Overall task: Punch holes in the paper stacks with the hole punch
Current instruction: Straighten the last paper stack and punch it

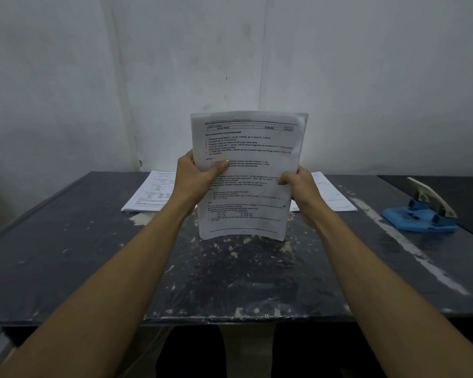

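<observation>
While upright, the paper stack is gripped edgewise by both hands' fingers.

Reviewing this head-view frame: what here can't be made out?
- Sheet count in the held stack: only its front page shows.
- Middle of the papers on the table: hidden behind the held stack and both hands.
- Hole punch slot: too small and dim.
- Printed text: too blurred to read.

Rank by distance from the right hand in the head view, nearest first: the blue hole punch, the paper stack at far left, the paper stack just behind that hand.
From the right hand:
1. Right paper stack, directly behind it.
2. Hole punch, off to the right.
3. Left paper stack, across at far left.
</observation>
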Tool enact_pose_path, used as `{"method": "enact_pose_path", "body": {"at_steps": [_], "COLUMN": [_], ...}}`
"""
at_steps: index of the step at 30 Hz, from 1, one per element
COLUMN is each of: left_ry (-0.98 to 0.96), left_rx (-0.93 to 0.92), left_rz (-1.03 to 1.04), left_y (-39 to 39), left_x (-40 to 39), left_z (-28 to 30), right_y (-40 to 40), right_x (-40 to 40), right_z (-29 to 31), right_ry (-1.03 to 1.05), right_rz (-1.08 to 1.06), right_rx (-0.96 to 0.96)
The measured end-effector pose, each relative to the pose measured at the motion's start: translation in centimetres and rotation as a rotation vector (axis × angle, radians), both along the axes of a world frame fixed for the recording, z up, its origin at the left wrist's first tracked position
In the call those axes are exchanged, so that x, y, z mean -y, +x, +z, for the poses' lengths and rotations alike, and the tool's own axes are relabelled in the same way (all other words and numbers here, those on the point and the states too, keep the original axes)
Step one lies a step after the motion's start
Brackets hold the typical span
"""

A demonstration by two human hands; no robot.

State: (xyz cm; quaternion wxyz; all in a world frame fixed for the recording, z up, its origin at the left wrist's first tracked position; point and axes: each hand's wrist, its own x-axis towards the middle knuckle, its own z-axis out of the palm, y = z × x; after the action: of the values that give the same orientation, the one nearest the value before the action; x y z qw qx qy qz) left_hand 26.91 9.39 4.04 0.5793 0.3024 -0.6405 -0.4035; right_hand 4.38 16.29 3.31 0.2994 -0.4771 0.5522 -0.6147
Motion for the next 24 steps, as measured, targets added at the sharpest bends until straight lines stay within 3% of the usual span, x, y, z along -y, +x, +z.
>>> {"method": "enact_pose_path", "body": {"at_steps": [6, 16, 24], "left_ry": [0.076, 0.109, 0.173], "left_rx": [0.016, -0.032, 0.014], "left_rz": [-0.002, -0.040, -0.116], "left_y": [-0.2, -4.8, -12.2], "left_x": [-0.2, 1.9, 4.5], "left_z": [-1.9, -0.1, -1.2], "right_y": [-0.7, -4.4, -10.8], "right_x": [-0.1, 1.5, 3.3], "right_z": [-1.5, -0.1, 0.3], "right_ry": [0.009, -0.124, -0.054], "right_rz": [0.053, -0.186, -0.312], "right_rx": [-0.041, -0.132, -0.082]}}
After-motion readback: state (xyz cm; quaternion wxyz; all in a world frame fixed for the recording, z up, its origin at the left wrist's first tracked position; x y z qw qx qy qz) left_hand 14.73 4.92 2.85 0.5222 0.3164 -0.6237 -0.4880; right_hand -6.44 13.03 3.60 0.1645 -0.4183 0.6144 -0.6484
